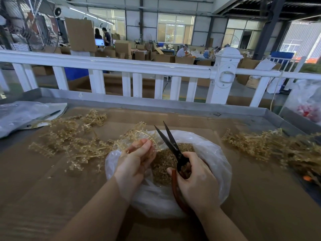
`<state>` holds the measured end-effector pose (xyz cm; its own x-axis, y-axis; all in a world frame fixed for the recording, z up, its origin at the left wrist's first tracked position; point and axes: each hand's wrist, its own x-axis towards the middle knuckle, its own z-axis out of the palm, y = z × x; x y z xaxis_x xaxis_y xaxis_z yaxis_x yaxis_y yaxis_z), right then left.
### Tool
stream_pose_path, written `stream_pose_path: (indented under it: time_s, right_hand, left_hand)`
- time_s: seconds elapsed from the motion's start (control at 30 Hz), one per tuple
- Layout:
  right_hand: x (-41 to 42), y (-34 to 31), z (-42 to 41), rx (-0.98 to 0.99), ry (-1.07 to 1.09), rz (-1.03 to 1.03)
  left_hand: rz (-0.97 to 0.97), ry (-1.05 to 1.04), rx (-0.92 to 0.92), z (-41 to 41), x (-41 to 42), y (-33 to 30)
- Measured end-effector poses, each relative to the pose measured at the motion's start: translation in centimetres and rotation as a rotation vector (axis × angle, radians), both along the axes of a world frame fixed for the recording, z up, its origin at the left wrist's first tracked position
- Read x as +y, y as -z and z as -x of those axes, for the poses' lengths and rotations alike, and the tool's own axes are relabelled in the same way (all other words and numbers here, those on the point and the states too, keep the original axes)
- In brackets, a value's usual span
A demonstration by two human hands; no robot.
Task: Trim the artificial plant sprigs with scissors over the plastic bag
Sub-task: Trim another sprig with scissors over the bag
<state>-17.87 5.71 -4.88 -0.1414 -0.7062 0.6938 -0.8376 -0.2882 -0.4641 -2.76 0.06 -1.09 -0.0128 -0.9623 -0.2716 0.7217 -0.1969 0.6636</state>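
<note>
My left hand (137, 160) pinches a pale golden sprig (140, 133) over the open clear plastic bag (218, 164). Its branches fan up and to the left of my fingers. My right hand (194, 180) grips the reddish-brown handles of black-bladed scissors (169, 140). The blades are slightly parted and point up and away, just right of the sprig. Golden trimmings (163, 169) fill the bottom of the bag between my hands.
A loose pile of sprigs (69, 136) lies left on the cardboard-covered table (52, 197); a second sprig pile (278, 146) lies right. A grey plastic bag (22, 115) with a pen sits far left. A white railing (121, 66) runs behind the table.
</note>
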Motion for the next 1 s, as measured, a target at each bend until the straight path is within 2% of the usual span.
stream_pose_path:
  time_s: [0.2, 0.4, 0.57, 1.0]
  right_hand:
    - [0.1, -0.2, 0.0, 0.012, -0.076, -0.065]
    - [0.3, -0.7, 0.0, 0.064, -0.096, -0.151]
    - [0.4, -1.5, 0.4, 0.138, -0.13, -0.234]
    - [0.2, -3.2, 1.1, 0.148, -0.272, -0.385]
  left_hand:
    - [0.069, -0.082, 0.062, -0.3, -0.7, -0.2]
    - [0.132, -0.089, 0.023, -0.6, -1.0, 0.0]
    - [0.118, -0.099, 0.01, -0.8, -1.0, 0.1]
    - [0.126, -0.046, 0.029, -0.3, -1.4, 0.5]
